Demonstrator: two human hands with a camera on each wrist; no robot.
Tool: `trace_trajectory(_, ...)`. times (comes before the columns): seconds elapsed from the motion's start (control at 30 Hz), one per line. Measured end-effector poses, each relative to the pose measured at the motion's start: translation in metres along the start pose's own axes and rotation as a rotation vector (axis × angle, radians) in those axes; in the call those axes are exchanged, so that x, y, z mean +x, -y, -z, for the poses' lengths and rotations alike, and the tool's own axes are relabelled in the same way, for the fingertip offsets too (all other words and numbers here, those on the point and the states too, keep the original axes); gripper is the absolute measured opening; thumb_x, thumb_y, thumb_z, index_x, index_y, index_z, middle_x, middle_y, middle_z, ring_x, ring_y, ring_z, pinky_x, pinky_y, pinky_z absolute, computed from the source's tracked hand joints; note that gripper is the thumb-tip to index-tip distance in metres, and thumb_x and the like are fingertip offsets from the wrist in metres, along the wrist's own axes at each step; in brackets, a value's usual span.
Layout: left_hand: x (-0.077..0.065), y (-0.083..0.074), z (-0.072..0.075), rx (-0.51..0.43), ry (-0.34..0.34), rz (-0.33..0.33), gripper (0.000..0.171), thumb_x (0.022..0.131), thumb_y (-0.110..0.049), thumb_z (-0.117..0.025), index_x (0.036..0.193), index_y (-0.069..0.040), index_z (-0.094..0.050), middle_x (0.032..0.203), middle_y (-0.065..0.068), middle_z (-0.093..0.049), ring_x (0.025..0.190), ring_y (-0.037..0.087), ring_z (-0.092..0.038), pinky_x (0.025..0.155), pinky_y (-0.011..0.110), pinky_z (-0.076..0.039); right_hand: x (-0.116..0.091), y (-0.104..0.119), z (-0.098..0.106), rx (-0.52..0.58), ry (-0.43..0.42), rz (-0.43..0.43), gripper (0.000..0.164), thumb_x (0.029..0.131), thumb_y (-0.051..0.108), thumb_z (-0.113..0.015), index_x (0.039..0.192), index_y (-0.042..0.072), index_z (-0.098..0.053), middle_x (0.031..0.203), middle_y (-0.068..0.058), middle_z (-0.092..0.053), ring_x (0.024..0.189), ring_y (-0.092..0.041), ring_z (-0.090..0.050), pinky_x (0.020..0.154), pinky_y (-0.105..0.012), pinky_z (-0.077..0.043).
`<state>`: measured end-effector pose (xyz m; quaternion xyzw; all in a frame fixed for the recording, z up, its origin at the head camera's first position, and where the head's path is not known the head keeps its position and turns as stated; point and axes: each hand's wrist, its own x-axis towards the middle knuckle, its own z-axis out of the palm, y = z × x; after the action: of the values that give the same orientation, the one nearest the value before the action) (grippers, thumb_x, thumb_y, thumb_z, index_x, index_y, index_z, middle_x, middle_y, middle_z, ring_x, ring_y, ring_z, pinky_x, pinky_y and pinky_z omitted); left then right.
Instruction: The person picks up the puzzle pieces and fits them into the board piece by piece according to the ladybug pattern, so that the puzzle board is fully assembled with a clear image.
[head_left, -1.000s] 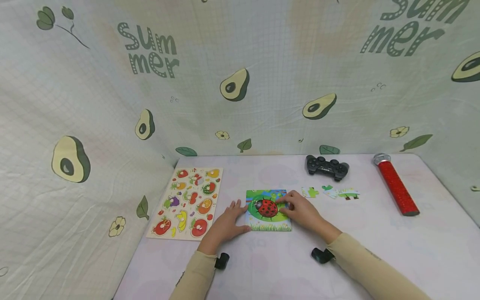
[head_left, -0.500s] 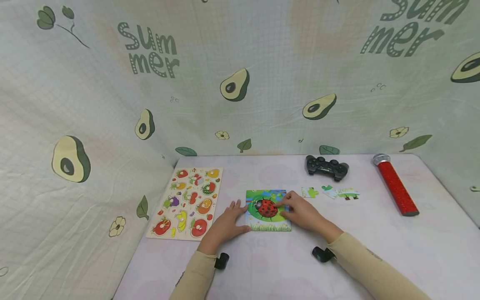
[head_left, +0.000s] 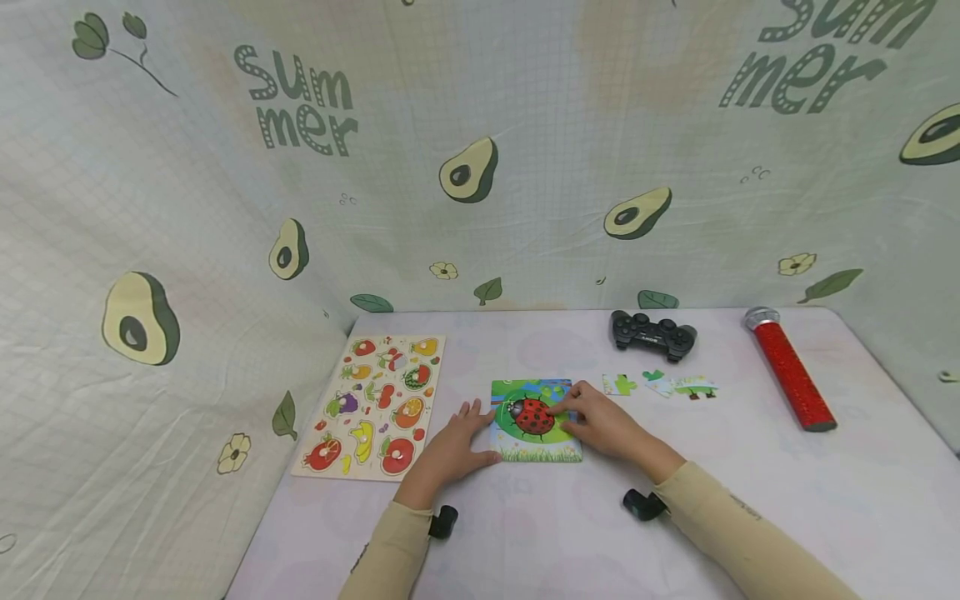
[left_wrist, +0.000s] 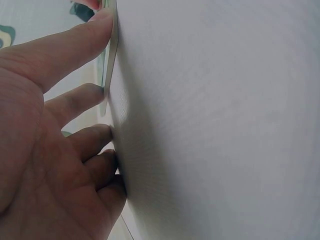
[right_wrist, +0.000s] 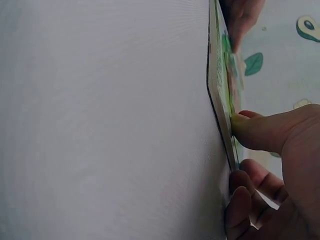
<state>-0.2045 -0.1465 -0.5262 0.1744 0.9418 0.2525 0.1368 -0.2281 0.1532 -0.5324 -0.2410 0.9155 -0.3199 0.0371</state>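
A small ladybug jigsaw puzzle [head_left: 534,450] lies flat on the table between the hands. My left hand [head_left: 452,443] rests at its left edge, thumb and index finger spread and touching the board, as the left wrist view also shows. From the right, my right hand [head_left: 600,418] reaches over the board, thumb and index fingertip set on a puzzle piece [head_left: 558,420] beside the ladybug's right end. That piece is partly covered by the fingers. In the right wrist view the thumb [right_wrist: 250,130] presses on the board's face while the other fingers curl by the edge.
Loose jigsaw pieces [head_left: 621,384] and several more pieces [head_left: 694,387] lie right of the board. A black game controller [head_left: 654,335] sits behind them, with a red microphone [head_left: 793,375] farther right. A fruit peg board [head_left: 375,408] lies at left, near the left forearm.
The right index finger has shifted slightly down and left across the puzzle, close to the ladybug. The left hand keeps its place at the board's edge.
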Motion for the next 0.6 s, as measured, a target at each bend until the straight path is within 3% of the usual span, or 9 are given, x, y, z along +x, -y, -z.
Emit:
trace_trajectory(0.4,0.000,0.001,-0.001,0.000,0.001,0.010,0.078,0.089,-0.043,-0.077,0.154,-0.014,-0.046,0.166,0.014,-0.026,0.155,0.032,-0.015,0.122,0.053,-0.025,-0.003,-0.002,0.000,0.007,-0.009,-0.008,0.027,0.095,0.016,-0.073,0.121,0.021,-0.075,0.114,-0.003,-0.052,0.088,-0.013,-0.050,0.077,-0.034,-0.046)
trace_trajectory(0.6,0.000,0.000,0.000,0.000,-0.002,0.005,0.077,0.089,-0.043,-0.077,0.154,-0.014,-0.046,0.166,0.015,-0.026,0.155,0.033,-0.016,0.122,0.053,-0.025,-0.010,-0.002,0.006,0.052,-0.019,-0.021,0.029,0.095,0.016,-0.071,0.124,0.020,-0.074,0.114,-0.004,-0.052,0.085,-0.013,-0.050,0.072,-0.030,-0.046)
